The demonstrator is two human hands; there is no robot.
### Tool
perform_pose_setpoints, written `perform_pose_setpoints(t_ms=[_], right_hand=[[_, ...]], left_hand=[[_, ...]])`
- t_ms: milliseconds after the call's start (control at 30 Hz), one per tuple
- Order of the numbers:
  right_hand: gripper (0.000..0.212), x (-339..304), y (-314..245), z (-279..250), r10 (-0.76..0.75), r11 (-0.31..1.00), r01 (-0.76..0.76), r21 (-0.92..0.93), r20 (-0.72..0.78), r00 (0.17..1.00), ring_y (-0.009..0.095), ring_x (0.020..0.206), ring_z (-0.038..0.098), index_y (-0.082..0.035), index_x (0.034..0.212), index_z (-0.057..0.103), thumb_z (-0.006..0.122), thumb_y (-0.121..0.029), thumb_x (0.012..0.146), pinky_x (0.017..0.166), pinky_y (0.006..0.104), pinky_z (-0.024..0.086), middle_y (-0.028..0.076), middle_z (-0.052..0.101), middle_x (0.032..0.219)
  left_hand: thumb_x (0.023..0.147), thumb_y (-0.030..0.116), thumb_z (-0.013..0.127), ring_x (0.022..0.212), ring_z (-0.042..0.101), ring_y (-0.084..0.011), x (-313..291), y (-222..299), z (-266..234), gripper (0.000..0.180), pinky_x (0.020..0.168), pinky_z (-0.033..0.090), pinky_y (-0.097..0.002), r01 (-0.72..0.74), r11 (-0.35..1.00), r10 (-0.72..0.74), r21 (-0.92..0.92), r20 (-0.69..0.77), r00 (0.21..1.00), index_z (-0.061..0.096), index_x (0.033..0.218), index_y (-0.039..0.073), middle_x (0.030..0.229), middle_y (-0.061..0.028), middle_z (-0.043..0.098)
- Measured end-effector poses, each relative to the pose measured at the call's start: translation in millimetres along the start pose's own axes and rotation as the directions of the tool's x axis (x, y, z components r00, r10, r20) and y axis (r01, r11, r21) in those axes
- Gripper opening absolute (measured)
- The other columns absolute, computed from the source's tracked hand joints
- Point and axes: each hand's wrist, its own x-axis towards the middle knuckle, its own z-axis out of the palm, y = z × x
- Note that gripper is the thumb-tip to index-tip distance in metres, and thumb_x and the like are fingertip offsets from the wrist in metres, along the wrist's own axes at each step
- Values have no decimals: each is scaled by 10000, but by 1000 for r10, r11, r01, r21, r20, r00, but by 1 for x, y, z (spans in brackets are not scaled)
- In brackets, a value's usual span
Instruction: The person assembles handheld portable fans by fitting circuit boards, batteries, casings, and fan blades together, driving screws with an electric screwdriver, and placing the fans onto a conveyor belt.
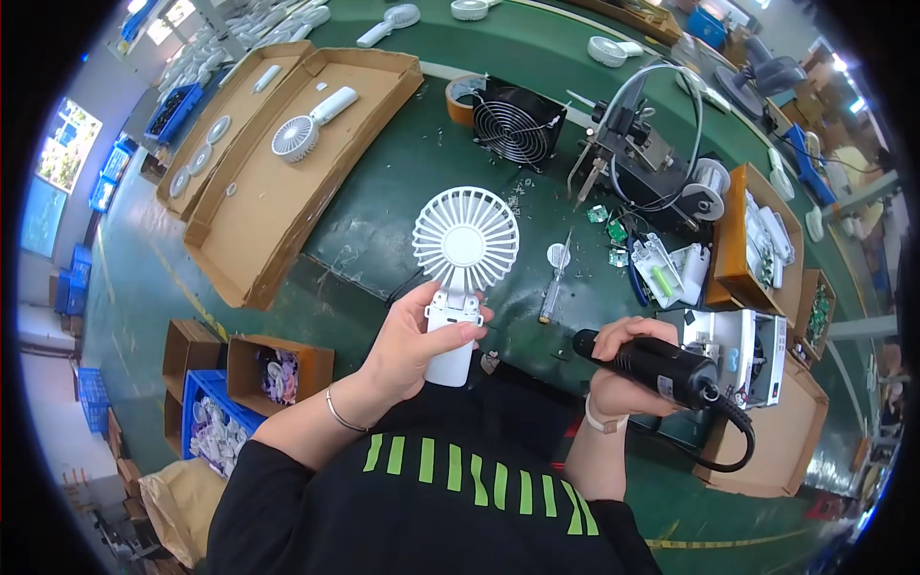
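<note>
My left hand [407, 345] is closed round the neck and handle of a white handheld fan [465, 244]. The fan stands upright, its round grille on top and the thumb lying across the front of the handle. In my right hand [621, 391] is a black electric screwdriver [661, 369], held level with its blunt end pointing left toward the fan. A thick black cord [746, 436] curls from its other end. On the green mat between the hands lies a small screwdriver [552, 292] with a see-through handle.
A cardboard tray [254, 216] at left holds another fan [295, 139]. Behind stand a black cooling fan [519, 125], a tape roll [463, 103] and a soldering stand [637, 144]. Circuit boards [616, 232], open white housings [661, 271] and a parts box [738, 244] are at right.
</note>
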Motion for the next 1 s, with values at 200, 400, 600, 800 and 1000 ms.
perform_pose_setpoints(t_ms=[200,400,600,800,1000], right_hand=[[957,-4,21,5,15,1000,-14,-10,41,999,175,509,530,30,929,491,309,-886,723,487,268,435,100,516,655],[994,7,34,20,7,1000,-6,6,-9,1000,182,452,463,25,890,492,199,-910,725,458,263,399,87,471,544],[994,19,32,21,-31,999,32,-35,34,999,186,449,471,29,902,500,208,-906,730,457,271,407,91,474,538],[935,18,23,-5,-36,998,35,-48,-19,999,211,510,503,24,1001,499,247,-851,789,525,312,444,102,508,585],[402,10,4,-60,-126,821,140,-553,62,990,193,888,557,18,1084,510,613,-317,886,864,324,436,89,567,941]], left_hand=[[784,-75,619,1083,584,-223,1,-5,8,465,887,499,-356,-108,980,104,-169,-32,994,410,1179,57,1240,-163,558],[788,10,621,927,609,-208,0,-6,1,476,872,494,-356,-4,978,28,-207,112,993,420,1220,14,973,-98,609],[766,79,658,978,550,-202,-6,-6,10,636,913,450,-360,-15,970,49,-243,136,989,358,1319,-17,1053,-93,530],[771,194,760,912,603,-162,-11,-17,3,590,819,493,-303,-105,994,99,36,143,985,416,1220,30,1023,-87,577],[852,148,687,1089,592,-203,-10,-18,3,556,903,508,-357,-56,990,84,-129,219,972,395,1308,26,1262,-183,546]])
